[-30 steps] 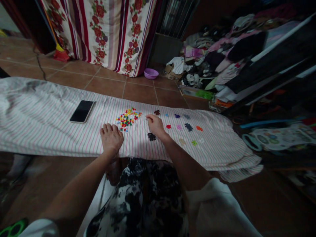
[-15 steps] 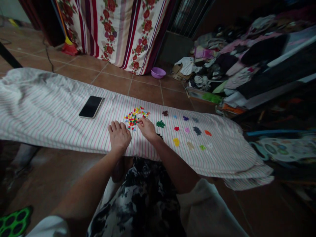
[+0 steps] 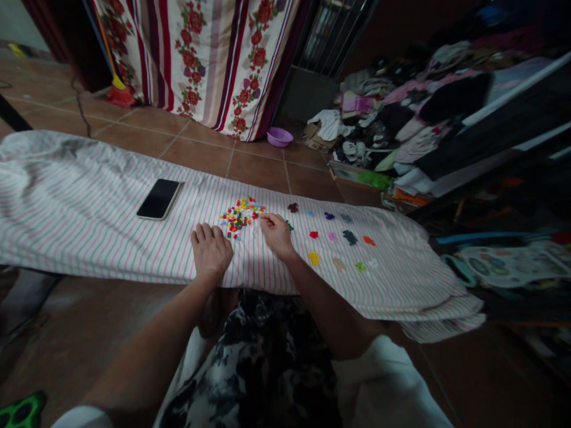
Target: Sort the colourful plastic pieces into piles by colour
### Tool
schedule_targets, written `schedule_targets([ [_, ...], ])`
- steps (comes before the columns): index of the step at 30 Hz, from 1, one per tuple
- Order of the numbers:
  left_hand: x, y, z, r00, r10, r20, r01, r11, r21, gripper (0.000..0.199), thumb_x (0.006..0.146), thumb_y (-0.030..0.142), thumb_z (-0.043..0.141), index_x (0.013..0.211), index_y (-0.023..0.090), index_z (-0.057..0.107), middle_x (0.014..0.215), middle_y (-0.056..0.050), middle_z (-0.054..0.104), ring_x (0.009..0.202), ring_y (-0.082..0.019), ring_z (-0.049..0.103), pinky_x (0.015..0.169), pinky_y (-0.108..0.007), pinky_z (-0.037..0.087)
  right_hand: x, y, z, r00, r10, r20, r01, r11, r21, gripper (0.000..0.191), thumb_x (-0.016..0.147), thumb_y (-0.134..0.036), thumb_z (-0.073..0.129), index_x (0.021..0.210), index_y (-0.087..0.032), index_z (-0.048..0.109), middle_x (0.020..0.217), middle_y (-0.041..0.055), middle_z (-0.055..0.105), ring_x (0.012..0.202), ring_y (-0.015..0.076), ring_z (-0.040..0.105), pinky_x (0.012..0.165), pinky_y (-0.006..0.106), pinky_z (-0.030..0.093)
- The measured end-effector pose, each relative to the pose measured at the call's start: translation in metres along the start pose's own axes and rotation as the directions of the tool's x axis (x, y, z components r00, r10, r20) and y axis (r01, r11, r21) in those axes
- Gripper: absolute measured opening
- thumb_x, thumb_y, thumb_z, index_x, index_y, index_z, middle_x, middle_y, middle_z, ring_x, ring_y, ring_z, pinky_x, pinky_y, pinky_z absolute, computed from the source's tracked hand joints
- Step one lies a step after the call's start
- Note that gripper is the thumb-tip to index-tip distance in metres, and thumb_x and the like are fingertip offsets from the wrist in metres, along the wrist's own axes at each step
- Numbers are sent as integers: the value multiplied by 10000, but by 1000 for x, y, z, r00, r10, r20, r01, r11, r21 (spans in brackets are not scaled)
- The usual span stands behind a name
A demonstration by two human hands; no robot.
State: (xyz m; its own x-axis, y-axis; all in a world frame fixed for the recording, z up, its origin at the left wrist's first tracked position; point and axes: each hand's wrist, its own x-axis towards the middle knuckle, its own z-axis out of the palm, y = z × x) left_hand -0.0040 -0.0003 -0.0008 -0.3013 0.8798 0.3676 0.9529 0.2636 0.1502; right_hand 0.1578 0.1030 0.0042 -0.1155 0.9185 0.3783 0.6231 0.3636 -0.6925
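My left hand (image 3: 210, 246) lies flat on the striped cloth (image 3: 111, 196), fingers slightly apart, just below a mixed pile of tiny coloured pieces (image 3: 238, 219). At the right edge of that pile, my right hand (image 3: 277, 236) has thumb and forefinger pinched together; whatever is between them is too small to make out. Partly hidden behind the right hand is a green heap (image 3: 289, 226). Farther right lie several single-colour heaps, among them a brown one (image 3: 292, 207), a red one (image 3: 313, 235), a yellow one (image 3: 313, 258) and a dark grey one (image 3: 350, 238).
A phone (image 3: 159, 199) rests on the cloth left of the pile. Beyond the cloth, a purple basin (image 3: 280, 137) sits on the tiled floor near a flowered curtain (image 3: 191, 59). Piled clothes (image 3: 401, 107) fill the back right.
My right hand has moved rightward from the pile toward the green heap, still pinched. The left hand stays in place on the cloth. The whole view has shifted slightly.
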Motion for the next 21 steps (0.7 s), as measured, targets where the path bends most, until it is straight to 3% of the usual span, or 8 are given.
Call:
schedule_targets([
  [6, 0, 1, 0, 1000, 17, 6, -18, 999, 33, 378, 873, 317, 288, 1005, 94, 562, 1106, -201, 557, 1160, -332, 454, 987, -476, 322, 8, 37, -45, 987, 136, -84, -139, 990, -31, 214, 762, -233, 504, 863, -192, 688, 874, 57, 666, 776, 177, 610, 782, 319, 489],
  [10, 1, 1, 0, 1000, 15, 11, -16, 999, 28, 367, 871, 322, 291, 978, 106, 569, 1059, -186, 561, 1138, -327, 458, 973, -473, 323, 7, 57, -63, 970, 219, -102, -223, 974, -32, 240, 745, -217, 503, 891, -187, 691, 897, 58, 680, 763, 173, 624, 791, 317, 493],
  [21, 0, 2, -2, 1000, 22, 19, -23, 997, 67, 358, 863, 322, 287, 958, 125, 570, 1028, -170, 564, 1105, -316, 469, 933, -462, 341, 10, 76, -61, 971, 232, -56, -238, 959, -156, 277, 722, -116, 467, 835, -210, 701, 891, 31, 701, 876, 177, 627, 883, 325, 466],
])
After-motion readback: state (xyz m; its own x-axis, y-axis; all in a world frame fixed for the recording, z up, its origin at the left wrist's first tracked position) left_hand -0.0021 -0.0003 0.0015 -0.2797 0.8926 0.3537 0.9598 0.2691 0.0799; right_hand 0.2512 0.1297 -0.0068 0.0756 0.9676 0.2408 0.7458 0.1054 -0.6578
